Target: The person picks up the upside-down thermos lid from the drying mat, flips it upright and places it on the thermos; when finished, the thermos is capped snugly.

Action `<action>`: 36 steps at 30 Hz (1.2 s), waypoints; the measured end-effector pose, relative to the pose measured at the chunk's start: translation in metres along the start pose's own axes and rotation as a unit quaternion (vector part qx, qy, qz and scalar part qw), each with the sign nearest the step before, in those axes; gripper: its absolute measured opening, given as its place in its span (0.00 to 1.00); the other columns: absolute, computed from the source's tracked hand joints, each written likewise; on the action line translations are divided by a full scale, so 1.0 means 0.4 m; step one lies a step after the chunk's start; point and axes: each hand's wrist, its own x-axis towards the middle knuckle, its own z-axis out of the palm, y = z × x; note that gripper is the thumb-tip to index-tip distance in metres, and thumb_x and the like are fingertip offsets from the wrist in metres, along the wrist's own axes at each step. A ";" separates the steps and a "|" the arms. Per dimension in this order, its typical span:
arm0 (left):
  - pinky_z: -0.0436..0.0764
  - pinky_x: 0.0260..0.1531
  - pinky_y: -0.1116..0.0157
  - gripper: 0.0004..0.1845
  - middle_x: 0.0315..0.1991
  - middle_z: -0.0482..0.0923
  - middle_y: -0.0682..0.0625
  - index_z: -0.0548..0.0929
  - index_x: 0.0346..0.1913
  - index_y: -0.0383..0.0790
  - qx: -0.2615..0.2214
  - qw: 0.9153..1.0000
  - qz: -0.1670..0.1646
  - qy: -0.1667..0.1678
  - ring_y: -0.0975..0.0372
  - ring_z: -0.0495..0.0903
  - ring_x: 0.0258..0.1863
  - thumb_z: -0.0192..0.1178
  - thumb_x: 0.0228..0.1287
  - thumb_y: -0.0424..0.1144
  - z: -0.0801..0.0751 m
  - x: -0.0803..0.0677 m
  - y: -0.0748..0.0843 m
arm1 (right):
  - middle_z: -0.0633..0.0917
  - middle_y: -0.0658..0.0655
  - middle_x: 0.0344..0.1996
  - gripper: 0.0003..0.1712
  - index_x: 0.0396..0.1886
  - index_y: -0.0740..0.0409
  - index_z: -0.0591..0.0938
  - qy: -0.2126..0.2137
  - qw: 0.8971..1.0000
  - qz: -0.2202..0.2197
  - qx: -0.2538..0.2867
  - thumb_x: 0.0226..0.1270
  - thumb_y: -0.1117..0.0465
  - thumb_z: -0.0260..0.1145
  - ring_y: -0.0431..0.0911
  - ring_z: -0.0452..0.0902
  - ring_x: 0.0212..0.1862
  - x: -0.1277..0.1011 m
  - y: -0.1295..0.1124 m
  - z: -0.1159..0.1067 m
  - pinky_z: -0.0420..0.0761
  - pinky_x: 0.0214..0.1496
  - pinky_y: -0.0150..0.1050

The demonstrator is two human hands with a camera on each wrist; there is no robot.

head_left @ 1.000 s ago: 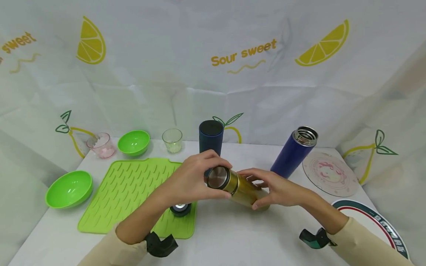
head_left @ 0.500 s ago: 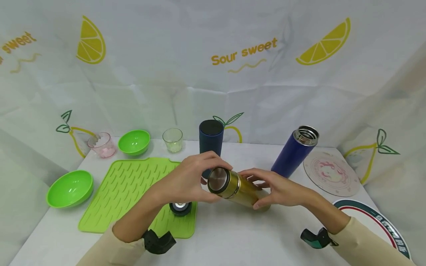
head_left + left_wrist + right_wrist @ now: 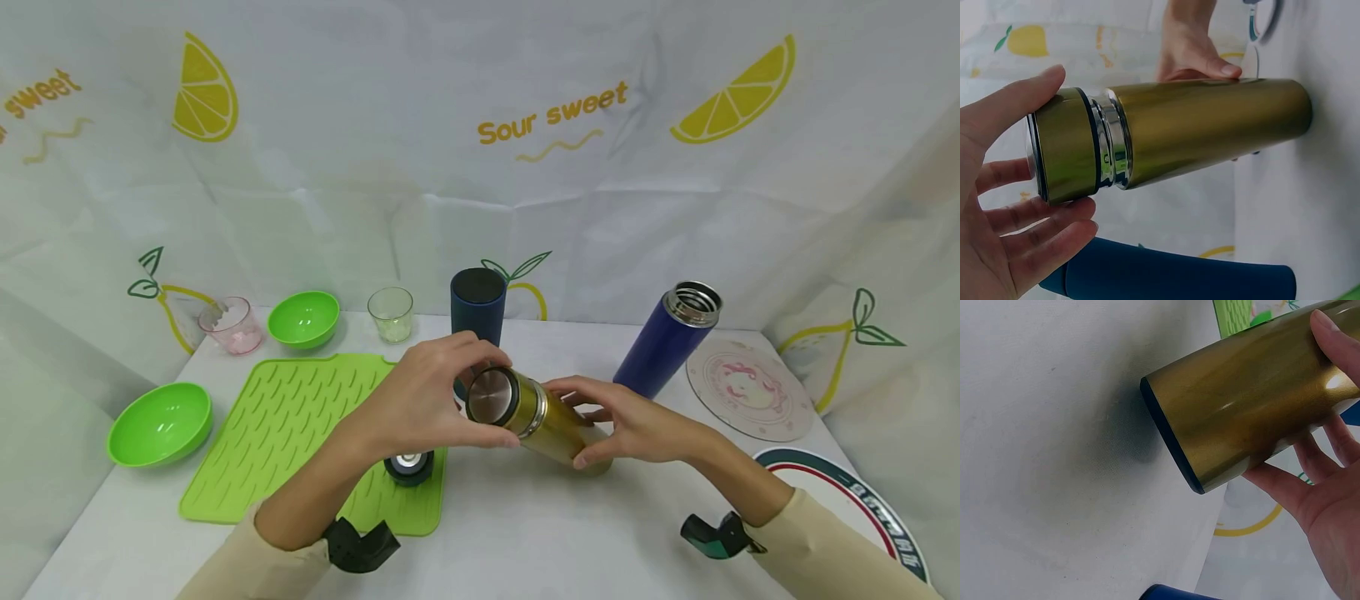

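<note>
A gold thermos (image 3: 558, 429) is tilted above the white table, its lid end toward the upper left. My right hand (image 3: 637, 423) grips the body, with the thumb on one side and the fingers on the other, as the right wrist view also shows. Around the gold lid (image 3: 1069, 147), my left hand (image 3: 423, 396) has its thumb on one side and fingertips on the opposite one. A silver neck (image 3: 1113, 140) shows between lid and body. Behind the left hand stands a dark blue bottle (image 3: 477, 304). A blue bottle (image 3: 663, 346) with an uncovered steel mouth is beyond the right hand.
A green drying mat (image 3: 300, 425) lies at left, with a black round stopper (image 3: 408, 468) on it. Green bowls (image 3: 160, 425), a pink glass (image 3: 232, 327) and a clear glass (image 3: 391, 315) stand around it. At right lie a pink round mat (image 3: 746, 387) and a white plate (image 3: 817, 500).
My left hand has shifted its fingers around the lid, and more of the silver neck shows between lid and body. The right hand keeps its hold.
</note>
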 end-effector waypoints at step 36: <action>0.83 0.40 0.74 0.31 0.54 0.78 0.54 0.83 0.61 0.48 -0.036 0.997 0.003 -0.073 0.65 0.80 0.43 0.78 0.54 0.51 0.004 0.004 0.008 | 0.75 0.61 0.70 0.45 0.75 0.49 0.67 0.002 1.000 -0.001 -0.003 0.60 0.56 0.78 0.64 0.74 0.69 0.000 0.001 0.003 0.79 0.64 0.66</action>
